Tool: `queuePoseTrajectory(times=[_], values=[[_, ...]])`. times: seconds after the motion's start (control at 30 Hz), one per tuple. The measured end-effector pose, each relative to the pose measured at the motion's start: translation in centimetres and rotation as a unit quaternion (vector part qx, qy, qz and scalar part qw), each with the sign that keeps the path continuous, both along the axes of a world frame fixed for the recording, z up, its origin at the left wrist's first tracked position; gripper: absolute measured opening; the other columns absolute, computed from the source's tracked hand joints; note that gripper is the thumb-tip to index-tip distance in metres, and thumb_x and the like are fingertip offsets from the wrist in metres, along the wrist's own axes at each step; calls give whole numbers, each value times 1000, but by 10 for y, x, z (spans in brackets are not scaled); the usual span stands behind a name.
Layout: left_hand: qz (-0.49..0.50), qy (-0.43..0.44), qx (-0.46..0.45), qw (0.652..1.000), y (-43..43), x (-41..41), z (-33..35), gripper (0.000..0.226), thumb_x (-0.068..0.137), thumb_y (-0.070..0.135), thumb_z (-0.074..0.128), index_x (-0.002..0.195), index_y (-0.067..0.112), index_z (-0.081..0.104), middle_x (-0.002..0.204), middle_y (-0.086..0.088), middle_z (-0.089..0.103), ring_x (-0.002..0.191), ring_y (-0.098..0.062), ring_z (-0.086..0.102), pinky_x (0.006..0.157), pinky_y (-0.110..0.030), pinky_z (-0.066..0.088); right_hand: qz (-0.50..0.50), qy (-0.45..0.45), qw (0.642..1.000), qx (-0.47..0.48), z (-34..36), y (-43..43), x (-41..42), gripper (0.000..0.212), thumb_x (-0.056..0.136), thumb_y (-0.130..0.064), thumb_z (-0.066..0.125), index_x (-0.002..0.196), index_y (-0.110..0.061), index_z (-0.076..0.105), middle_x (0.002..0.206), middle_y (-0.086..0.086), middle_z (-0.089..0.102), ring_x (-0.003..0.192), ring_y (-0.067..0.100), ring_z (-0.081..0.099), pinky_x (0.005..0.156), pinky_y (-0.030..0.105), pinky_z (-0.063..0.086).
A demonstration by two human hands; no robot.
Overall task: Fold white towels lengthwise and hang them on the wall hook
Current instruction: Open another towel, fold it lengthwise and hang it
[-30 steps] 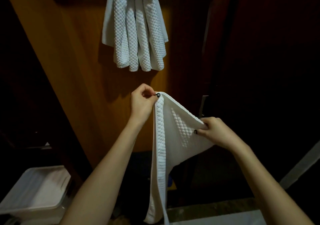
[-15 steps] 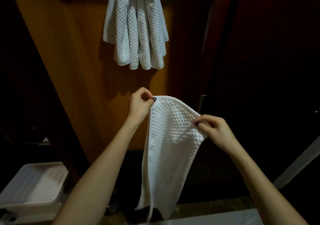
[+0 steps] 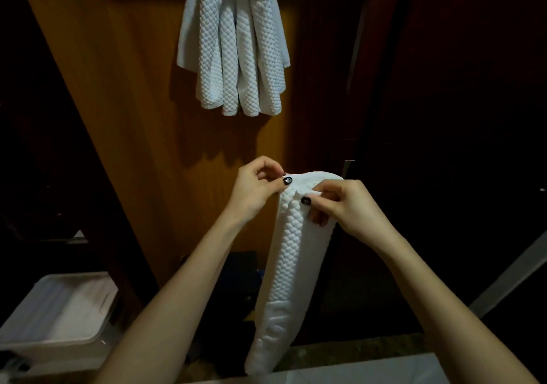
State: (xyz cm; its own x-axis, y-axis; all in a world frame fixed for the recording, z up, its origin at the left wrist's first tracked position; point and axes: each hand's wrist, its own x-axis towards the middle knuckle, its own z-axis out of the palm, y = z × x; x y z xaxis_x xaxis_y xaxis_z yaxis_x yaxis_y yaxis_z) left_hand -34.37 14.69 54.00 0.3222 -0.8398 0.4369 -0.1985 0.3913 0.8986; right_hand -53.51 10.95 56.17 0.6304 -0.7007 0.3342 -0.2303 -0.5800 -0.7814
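One head-worn wide-angle view faces forward and down, near the orange-brown wooden wall panel, with white quilted hanging towels at twelve o'clock and a translucent white plastic bin at eight o'clock.

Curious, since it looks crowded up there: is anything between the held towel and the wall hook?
Nothing visible hangs in the open space between the folded towel and the hook's spot above. However, the hanging towels already drape over that spot and crowd it.

Dim, warm light on the wood panel; sides fall black, edges bend, slightly soft.
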Motion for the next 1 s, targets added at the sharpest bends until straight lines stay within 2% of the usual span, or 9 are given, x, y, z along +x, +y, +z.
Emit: queuePoseTrajectory(times=[0.1, 0.23, 0.33, 0.4, 0.6, 0.67, 0.77, 0.87, 1.0], values=[[-30, 13, -8, 999, 4, 1, 6, 26, 78, -3, 73, 78, 22, 64, 74, 9, 68, 74, -5, 65, 66, -16, 51, -49, -24, 994, -91, 4, -1, 5, 12, 87, -21, 71, 79, -13, 69, 63, -1, 65, 57, 7, 62, 54, 19, 48], [-58, 18, -17, 998, 10, 2, 12, 25, 77, -4, 72, 81, 20, 67, 77, 9, 70, 77, -4, 66, 68, -15, 51, -73, -24, 976, -205, 1, 1, 8, 9, 84, -17, 74, 84, -10, 69, 83, -2, 56, 75, 12, 54, 64, 27, 45], [-78, 20, -7, 997, 15, 3, 11, 21, 78, 1, 73, 84, 20, 71, 82, 7, 73, 80, -5, 67, 69, -16, 52, -65, 3, 956, -286, -1, 0, 8, 10, 82, -15, 75, 85, -8, 69, 109, 5, 54, 108, 20, 48, 87, 37, 45], [-79, 26, -7, 997, 16, 3, 9, 20, 77, 3, 74, 85, 21, 72, 84, 6, 73, 81, -6, 68, 69, -16, 52, -45, 10, 954, -296, -1, -2, 8, 10, 83, -15, 74, 85, -7, 68, 119, 5, 56, 120, 22, 45, 97, 43, 40], [-44, 14, -26, 999, 13, -4, 3, 19, 76, 4, 75, 80, 22, 73, 83, 2, 74, 83, -13, 69, 74, -21, 54, -28, -9, 978, -205, 0, -2, 11, 10, 85, -22, 72, 81, -22, 63, 100, -22, 57, 106, 9, 48, 93, 39, 41], [-45, 36, -18, 998, 11, -4, 1, 17, 76, 6, 75, 80, 23, 75, 86, -1, 74, 86, -17, 69, 76, -25, 54, -33, -3, 980, -197, 4, -4, 13, 14, 84, -22, 73, 80, -27, 60, 96, -21, 58, 106, 10, 47, 95, 39, 39], [-60, 84, -12, 995, 10, -3, 2, 9, 76, 15, 75, 84, 21, 77, 91, -7, 74, 93, -24, 68, 83, -34, 54, -35, -12, 984, -175, 9, -8, 17, 11, 83, -18, 75, 79, -20, 65, 93, -9, 64, 101, 15, 56, 91, 41, 45], [-77, 89, -17, 993, 9, -2, 3, 12, 82, 14, 70, 90, 21, 77, 97, -6, 74, 97, -23, 68, 82, -30, 53, -49, 0, 982, -181, 11, -12, 22, 11, 83, -18, 75, 80, -10, 68, 87, 0, 65, 88, 18, 58, 78, 38, 47], [-117, 67, -9, 991, 12, 6, 6, 22, 84, 8, 68, 102, 20, 73, 106, -5, 73, 106, -22, 66, 86, -27, 53, -69, 12, 980, -188, 9, -13, 29, 15, 85, -21, 74, 80, -9, 68, 84, 2, 64, 86, 21, 57, 82, 48, 47]])
